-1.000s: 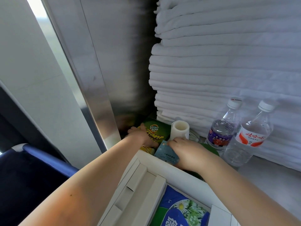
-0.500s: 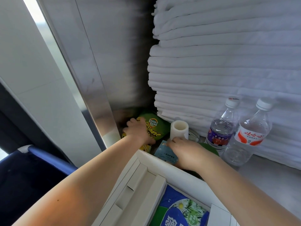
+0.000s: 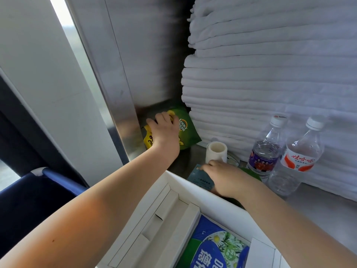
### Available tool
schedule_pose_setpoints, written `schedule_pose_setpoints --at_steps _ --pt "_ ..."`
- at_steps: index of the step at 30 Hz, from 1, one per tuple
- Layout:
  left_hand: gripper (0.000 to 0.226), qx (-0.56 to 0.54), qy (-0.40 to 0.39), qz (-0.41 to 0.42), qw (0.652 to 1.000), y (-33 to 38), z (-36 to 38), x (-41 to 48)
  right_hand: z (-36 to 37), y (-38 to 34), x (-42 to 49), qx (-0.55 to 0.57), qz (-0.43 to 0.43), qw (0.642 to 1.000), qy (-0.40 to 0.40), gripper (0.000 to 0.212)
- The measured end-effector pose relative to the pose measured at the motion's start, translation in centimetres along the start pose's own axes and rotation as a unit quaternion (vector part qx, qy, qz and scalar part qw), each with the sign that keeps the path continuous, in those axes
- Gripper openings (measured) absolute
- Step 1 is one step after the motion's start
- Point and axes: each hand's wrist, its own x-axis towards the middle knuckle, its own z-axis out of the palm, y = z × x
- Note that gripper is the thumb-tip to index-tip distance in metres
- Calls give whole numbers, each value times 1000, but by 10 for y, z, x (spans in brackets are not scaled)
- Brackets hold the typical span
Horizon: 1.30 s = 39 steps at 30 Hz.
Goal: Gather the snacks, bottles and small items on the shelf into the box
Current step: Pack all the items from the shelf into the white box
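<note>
The left hand (image 3: 164, 130) grips a green "Lucky Fresh" snack bag (image 3: 188, 130); the right hand (image 3: 222, 176) pinches a teal packet (image 3: 201, 178), its print unreadable, beside the white box (image 3: 193, 184).

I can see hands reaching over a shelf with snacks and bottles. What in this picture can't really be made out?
All in the head view:
- Green snack bag: the left hand covers most of its front.
- Small blue packet: print too small to read; the right hand covers its right part.
- Dark green item behind that hand: mostly hidden.
- Blue wipes pack in the white box: cut off by the bottom edge.
</note>
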Motion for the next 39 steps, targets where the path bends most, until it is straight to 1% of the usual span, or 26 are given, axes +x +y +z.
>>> schedule_pose_setpoints --at_steps 4,7,10,12,16,18,20,23,26,29,31,34,37,39 --pt "108 -34 19 -3 999 -11 -23 -6 0 1 0 4 -2 1000 9 53" --pt "106 -69 62 -2 996 -20 -38 -21 1 1 -1 1 0 1000 18 52" --pt "104 -142 116 2 983 -30 -49 -44 2 1 -1 -8 2 1000 18 52" --pt "104 -201 126 11 971 -37 -49 -63 2 0 -3 -9 3 1000 17 52" --pt "103 -335 88 22 938 -55 -31 -107 -7 2 -6 8 3 1000 1 47" --pt "104 -367 66 24 928 -62 -21 -129 -17 1 -11 40 13 999 -7 54" --pt "103 -370 53 30 927 -65 -10 -149 -28 -1 -22 44 21 999 4 59" --pt "102 -375 15 42 926 -62 4 -175 -41 -1 -50 34 21 997 73 48" --pt "101 -370 -7 72 926 -52 18 -193 -52 -7 -78 50 20 987 154 42" --pt "102 -370 -37 93 923 -41 29 -204 -55 -25 -96 98 5 978 182 36" --pt "103 -373 -49 106 920 -36 35 -210 -53 -38 -105 129 -14 978 165 31" --pt "105 -363 -65 133 920 -25 41 -220 -40 -51 -115 171 -60 980 87 32" --pt "109 -329 -65 144 931 -15 43 -225 -23 -57 -118 135 -111 984 -15 29" --pt "110 -325 -65 139 933 -14 43 -227 -15 -58 -119 110 -133 984 -37 30"
